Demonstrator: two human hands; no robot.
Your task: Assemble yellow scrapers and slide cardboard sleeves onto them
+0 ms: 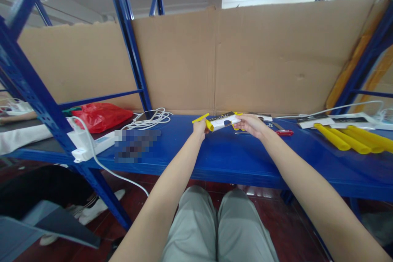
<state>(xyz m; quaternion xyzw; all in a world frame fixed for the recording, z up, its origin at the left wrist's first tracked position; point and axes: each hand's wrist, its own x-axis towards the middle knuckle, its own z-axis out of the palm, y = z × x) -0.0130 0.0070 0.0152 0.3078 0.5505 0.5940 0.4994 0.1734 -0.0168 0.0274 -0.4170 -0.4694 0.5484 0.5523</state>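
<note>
A white and black printed card piece (221, 121) with yellow parts at its ends is held between my two hands above the blue shelf top (184, 147). My left hand (200, 127) is closed at its left end, round a yellow piece (201, 118) that sticks out past the fingers. My right hand (249, 124) pinches the right end of the card. Behind and beside my right hand lie small flat items, and a red-handled tool (284, 132) rests to its right.
Several yellow rolled tubes (356, 141) and white-black cards (316, 121) lie at right. At left are a power strip (89, 147), coiled white cable (153, 118) and a red bag (101, 116). Cardboard (260, 57) stands behind. Another person's leg (39, 188) shows lower left.
</note>
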